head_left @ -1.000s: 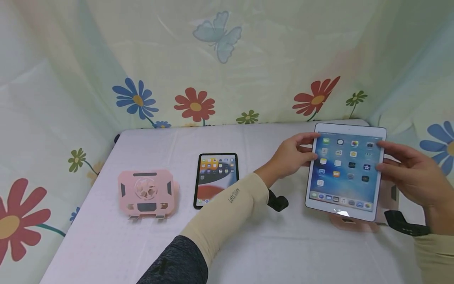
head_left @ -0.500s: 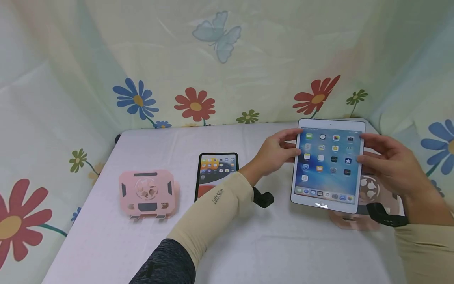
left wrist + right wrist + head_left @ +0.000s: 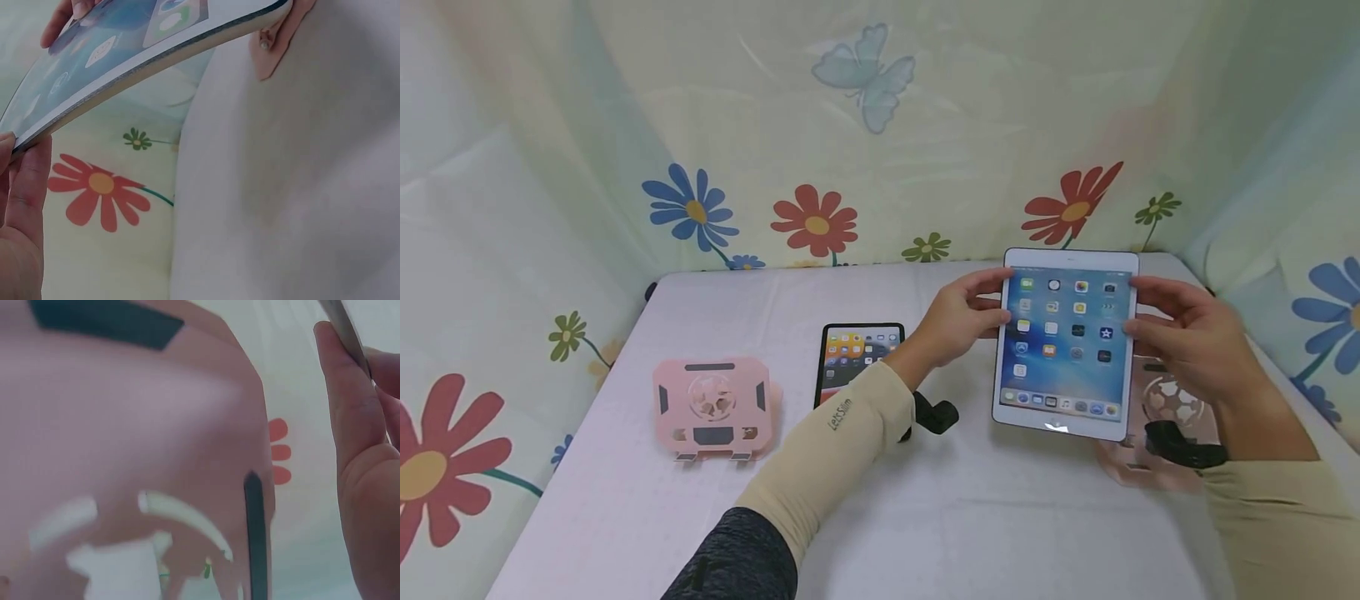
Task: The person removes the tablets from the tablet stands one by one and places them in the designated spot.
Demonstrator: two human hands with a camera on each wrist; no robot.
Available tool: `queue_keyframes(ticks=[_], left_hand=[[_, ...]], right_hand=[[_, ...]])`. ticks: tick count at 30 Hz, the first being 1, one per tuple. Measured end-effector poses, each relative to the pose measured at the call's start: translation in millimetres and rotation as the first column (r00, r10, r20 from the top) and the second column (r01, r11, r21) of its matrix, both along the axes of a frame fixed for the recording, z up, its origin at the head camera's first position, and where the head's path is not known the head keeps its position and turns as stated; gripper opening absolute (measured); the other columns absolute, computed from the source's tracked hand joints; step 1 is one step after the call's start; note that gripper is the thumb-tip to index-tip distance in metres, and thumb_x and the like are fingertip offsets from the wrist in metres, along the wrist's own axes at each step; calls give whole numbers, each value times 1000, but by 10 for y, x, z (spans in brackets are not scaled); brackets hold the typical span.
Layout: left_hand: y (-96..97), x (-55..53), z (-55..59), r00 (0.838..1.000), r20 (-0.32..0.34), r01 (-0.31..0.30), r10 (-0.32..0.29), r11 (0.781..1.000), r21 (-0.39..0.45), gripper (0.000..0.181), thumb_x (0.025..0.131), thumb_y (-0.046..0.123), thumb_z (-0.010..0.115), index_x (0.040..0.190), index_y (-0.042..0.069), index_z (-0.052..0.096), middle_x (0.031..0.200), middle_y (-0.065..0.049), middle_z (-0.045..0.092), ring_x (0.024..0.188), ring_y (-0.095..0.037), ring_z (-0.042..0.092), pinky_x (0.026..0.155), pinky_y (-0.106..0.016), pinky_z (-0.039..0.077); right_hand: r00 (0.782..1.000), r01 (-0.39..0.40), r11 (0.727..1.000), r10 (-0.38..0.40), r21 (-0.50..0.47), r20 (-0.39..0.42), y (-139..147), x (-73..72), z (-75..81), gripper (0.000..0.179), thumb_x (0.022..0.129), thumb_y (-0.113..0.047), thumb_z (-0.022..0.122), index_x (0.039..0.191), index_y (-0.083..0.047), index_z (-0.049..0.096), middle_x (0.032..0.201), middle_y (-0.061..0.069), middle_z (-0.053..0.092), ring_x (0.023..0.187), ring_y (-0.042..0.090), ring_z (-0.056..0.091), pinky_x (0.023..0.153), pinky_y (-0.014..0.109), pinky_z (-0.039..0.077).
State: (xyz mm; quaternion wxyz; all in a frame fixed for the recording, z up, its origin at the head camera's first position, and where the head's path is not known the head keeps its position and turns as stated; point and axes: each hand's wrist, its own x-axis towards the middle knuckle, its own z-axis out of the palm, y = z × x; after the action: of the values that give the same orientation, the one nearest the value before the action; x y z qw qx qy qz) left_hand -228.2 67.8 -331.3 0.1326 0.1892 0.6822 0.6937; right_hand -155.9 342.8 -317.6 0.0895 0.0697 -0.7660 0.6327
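Both hands hold a white-framed tablet (image 3: 1066,342) with a lit screen of app icons, one at each long side. My left hand (image 3: 958,321) pinches its left edge between thumb and fingers, and my right hand (image 3: 1187,333) pinches the right edge. In the left wrist view the tablet (image 3: 119,69) is raised above the table. Behind it and to the right stands a pink tablet stand (image 3: 1176,408), partly hidden by the tablet and right hand. The right wrist view shows this stand (image 3: 156,412) close up, with dark pads, apart from the hand (image 3: 369,469).
A second pink stand (image 3: 713,404) stands at the left of the white-covered table (image 3: 1000,525). Between the stands lies a black-framed tablet (image 3: 857,358), its lower part hidden by the left sleeve. A flowered curtain (image 3: 760,108) surrounds the table at the back and sides.
Both hands have moved left with the white tablet, away from the right pink stand. More of that stand now shows. The left forearm covers more of the black-framed tablet.
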Motion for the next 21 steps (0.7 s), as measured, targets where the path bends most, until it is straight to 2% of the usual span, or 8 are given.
queue_keyframes(ticks=[9, 15, 17, 21], left_hand=[[-156, -60, -53, 999, 4, -39, 39, 999, 20, 51, 93, 0, 68, 140, 20, 60, 124, 5, 61, 102, -13, 64, 79, -30, 59], [-261, -108, -110, 998, 0, -56, 56, 998, 15, 51, 94, 0, 68, 141, 20, 59, 127, 4, 60, 104, -15, 63, 81, -31, 58], [-292, -126, -132, 998, -1, -66, 66, 998, 14, 51, 94, -1, 68, 141, 19, 59, 127, 3, 61, 104, -15, 63, 82, -32, 58], [-347, -153, -175, 996, -2, -85, 85, 996, 8, 51, 94, 0, 68, 141, 19, 59, 127, 1, 61, 105, -16, 64, 82, -33, 58]], right_hand=[[998, 51, 996, -54, 79, 33, -197, -90, 8, 50, 98, -7, 64, 145, -16, 52, 124, -7, 57, 85, 5, 70, 70, 21, 57], [995, 75, 987, -82, 139, 50, -317, -173, -34, 50, 100, -7, 61, 148, -13, 49, 125, -10, 54, 89, 0, 66, 74, 15, 54], [994, 89, 980, -100, 181, 52, -363, -204, -58, 51, 101, -9, 60, 150, -11, 47, 130, -5, 53, 91, 0, 65, 75, 15, 53], [992, 92, 971, -108, 222, 62, -443, -258, -85, 52, 102, -12, 59, 152, -9, 43, 141, 13, 48, 95, 0, 63, 78, 15, 53]])
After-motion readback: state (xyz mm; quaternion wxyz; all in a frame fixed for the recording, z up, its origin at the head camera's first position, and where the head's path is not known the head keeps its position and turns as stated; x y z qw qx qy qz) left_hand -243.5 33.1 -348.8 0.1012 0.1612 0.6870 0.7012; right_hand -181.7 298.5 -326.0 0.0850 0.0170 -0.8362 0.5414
